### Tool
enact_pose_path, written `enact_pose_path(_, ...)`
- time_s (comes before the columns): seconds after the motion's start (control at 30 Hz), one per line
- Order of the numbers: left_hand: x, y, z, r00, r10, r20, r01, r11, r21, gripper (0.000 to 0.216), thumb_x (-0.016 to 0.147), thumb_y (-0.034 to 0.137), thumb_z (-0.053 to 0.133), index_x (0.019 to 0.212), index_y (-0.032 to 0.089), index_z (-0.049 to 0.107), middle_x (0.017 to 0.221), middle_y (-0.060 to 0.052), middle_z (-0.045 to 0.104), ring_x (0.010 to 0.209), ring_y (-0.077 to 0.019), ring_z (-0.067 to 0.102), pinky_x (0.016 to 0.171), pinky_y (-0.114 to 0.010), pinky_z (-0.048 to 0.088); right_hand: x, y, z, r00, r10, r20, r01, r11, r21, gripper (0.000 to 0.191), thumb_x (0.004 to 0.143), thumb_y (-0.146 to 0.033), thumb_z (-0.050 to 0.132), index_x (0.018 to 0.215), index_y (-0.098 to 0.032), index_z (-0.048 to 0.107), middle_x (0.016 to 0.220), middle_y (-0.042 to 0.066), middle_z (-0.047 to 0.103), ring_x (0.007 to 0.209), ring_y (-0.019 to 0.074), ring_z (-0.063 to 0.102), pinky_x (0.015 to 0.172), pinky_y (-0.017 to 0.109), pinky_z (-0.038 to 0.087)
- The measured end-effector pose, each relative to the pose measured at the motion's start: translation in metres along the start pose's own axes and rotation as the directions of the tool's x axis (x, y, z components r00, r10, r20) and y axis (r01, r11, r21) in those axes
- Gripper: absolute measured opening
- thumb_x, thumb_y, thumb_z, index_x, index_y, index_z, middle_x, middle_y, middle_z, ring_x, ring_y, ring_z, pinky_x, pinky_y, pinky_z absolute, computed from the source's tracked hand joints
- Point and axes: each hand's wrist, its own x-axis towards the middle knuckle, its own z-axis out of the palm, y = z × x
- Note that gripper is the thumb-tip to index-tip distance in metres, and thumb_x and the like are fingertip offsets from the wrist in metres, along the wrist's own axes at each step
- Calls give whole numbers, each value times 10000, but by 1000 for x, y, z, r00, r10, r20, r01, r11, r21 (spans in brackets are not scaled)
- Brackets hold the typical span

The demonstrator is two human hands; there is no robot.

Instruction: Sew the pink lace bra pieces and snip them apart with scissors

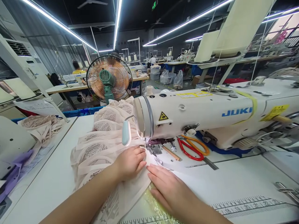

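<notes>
Our left hand (130,163) is resting on beige lace fabric (97,151), whether gripping we cannot tell; our right hand (167,183) is lying flat, fingers extended, at its edge. The fabric is lying on the counter (210,183), beside the sewing machine (173,113).

We are bare-armed; left forearm (87,194) and right forearm (202,207) converge from below. Our left hand (129,163) lies palm down, fingers slightly bent, thumb pointing toward our right hand (168,188). The latter slants inward, fingers nearly straight, tips just beside the left thumb.
</notes>
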Motion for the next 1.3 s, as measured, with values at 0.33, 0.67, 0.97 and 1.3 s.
enact_pose_path(0.33,7,-6,-1,999,43,18,-44,998,37,335,903,287,397,1111,125,603,1173,-125,610,1048,-256,561,912,-388,472,0,4,5,998,3,-60,-3,1000,-9,309,859,-222,484,1122,-118,608,1232,137,603,1131,269,556,950,409,482)
enact_pose_path(0.67,12,-18,-2,999,14,46,-16,999,46,324,894,274,419,1129,141,599,1191,-113,606,1091,-259,546,932,-408,468,4,4,3,999,29,-34,-30,999,-45,344,876,-240,473,1160,-84,590,1262,131,582,1171,278,521,976,418,460)
enact_pose_path(0.97,4,17,-13,993,112,46,-115,991,67,240,845,181,427,915,145,654,996,-89,671,968,-227,596,874,-370,496,0,7,4,980,69,-189,-75,997,-28,278,851,-174,435,1044,-127,629,1104,128,665,1042,247,597,896,393,500)
enact_pose_path(1.3,-12,11,0,964,256,67,-263,957,126,321,927,170,396,1221,145,522,1240,-100,596,1100,-244,551,903,-458,458,0,6,6,985,67,-159,-77,995,-59,323,846,-178,431,1092,-115,630,1177,127,638,1097,260,572,901,394,497)
